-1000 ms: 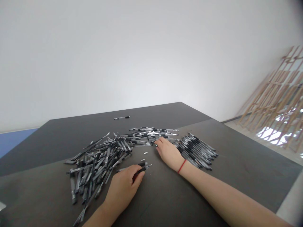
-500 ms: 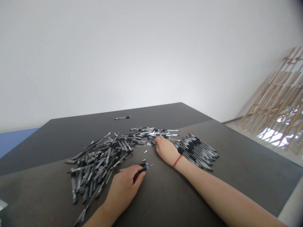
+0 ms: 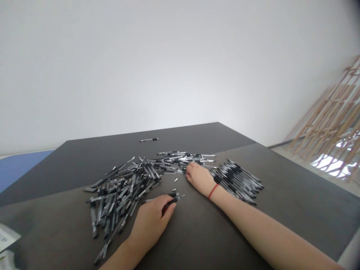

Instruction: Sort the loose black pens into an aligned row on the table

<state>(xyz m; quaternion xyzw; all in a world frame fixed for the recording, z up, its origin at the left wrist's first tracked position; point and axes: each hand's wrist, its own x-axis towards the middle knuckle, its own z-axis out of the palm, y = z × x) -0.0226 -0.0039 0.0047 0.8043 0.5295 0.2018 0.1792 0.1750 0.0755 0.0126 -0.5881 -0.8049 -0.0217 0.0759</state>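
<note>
My left hand [image 3: 153, 217] is closed around a pen [image 3: 176, 200], its bare writing tip pointing right. Just behind those fingers another pen [image 3: 150, 199] lies on the table, partly covered by the hand. My right hand [image 3: 200, 178], with a red cord at the wrist, rests at the near edge of the far pens [image 3: 174, 158]. Its fingers are curled together, and what they pinch, if anything, is hidden. Between the hands lie two small pale cone tips [image 3: 176, 179]. A tangled heap of pens and clear barrels [image 3: 123, 198] spreads to the left.
To the right of my right hand, a row of pens [image 3: 239, 180] lies side by side. One lone pen [image 3: 149, 140] lies farther back on the dark table [image 3: 289, 195]. White packaging [image 3: 7, 238] shows at the left edge. A wooden rack [image 3: 334, 116] stands beyond the table.
The view has turned slightly left, so everything sits a little farther right and more white packaging shows. Both hands keep nearly the same places and grips.
</note>
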